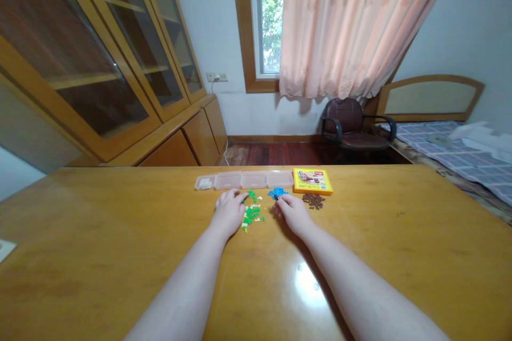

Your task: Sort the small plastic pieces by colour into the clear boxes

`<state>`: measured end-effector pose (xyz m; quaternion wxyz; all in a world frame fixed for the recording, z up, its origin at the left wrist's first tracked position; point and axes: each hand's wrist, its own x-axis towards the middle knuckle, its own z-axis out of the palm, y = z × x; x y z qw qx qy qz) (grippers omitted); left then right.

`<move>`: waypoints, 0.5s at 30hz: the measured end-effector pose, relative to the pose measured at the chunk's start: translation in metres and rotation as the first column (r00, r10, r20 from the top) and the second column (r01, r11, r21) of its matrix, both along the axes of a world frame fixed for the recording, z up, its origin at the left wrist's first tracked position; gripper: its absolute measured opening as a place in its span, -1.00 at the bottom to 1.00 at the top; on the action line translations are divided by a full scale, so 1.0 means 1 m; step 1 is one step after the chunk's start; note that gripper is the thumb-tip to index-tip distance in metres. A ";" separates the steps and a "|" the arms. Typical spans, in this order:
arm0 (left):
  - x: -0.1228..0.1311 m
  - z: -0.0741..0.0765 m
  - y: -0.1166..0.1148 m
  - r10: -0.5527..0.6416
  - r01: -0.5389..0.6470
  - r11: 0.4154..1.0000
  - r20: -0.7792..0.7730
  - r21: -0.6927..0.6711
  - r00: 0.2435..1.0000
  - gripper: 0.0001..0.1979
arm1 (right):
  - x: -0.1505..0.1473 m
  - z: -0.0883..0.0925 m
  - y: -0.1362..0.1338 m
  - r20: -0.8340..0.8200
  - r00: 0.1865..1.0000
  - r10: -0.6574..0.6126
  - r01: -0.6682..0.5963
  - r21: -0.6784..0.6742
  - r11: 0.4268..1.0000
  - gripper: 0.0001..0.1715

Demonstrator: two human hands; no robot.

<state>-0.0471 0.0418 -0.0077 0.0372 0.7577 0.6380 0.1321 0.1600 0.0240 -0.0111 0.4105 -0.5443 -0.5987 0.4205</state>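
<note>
My left hand (229, 209) rests on the table with its fingers stretched out, the fingertips at the edge of some small green building bricks (252, 213) mixed with white and a few yellow ones. Between the fingertips of my right hand (294, 213) is a small dark piece (276, 198), too tiny to make out well. Just beyond that hand lies a heap of blue bricks (277, 192). Brown bricks (313, 201) form another pile to its right.
Behind the bricks runs a row of shallow clear plastic trays (228, 181), the leftmost with something whitish in it. A yellow picture box (312, 181) lies beside them. All sit on a wooden table (120, 245). An office chair (352, 122) stands past its far edge.
</note>
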 end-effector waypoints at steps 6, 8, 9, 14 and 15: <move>-0.002 0.004 0.000 0.030 -0.031 0.999 0.025 0.041 0.999 -0.64 | 0.001 -0.001 0.001 0.025 1.000 0.006 -0.006 0.019 1.000 -0.68; -0.004 0.003 0.002 0.066 -0.067 0.996 0.023 0.055 0.998 -0.65 | 0.001 -0.001 0.001 0.031 0.999 0.006 -0.007 0.020 1.000 -0.68; -0.005 0.002 0.002 0.080 -0.081 0.995 0.024 0.061 0.997 -0.65 | 0.001 0.000 0.001 0.034 0.999 0.007 -0.007 0.021 1.000 -0.68; -0.006 0.002 0.002 0.070 -0.072 0.995 0.030 0.070 0.997 -0.61 | 0.000 0.001 0.001 0.034 0.999 0.011 -0.012 0.025 1.000 -0.67; -0.005 0.002 0.002 0.061 -0.062 0.996 0.025 0.063 0.998 -0.60 | 0.000 0.001 0.001 0.028 1.000 0.013 -0.013 0.024 1.000 -0.68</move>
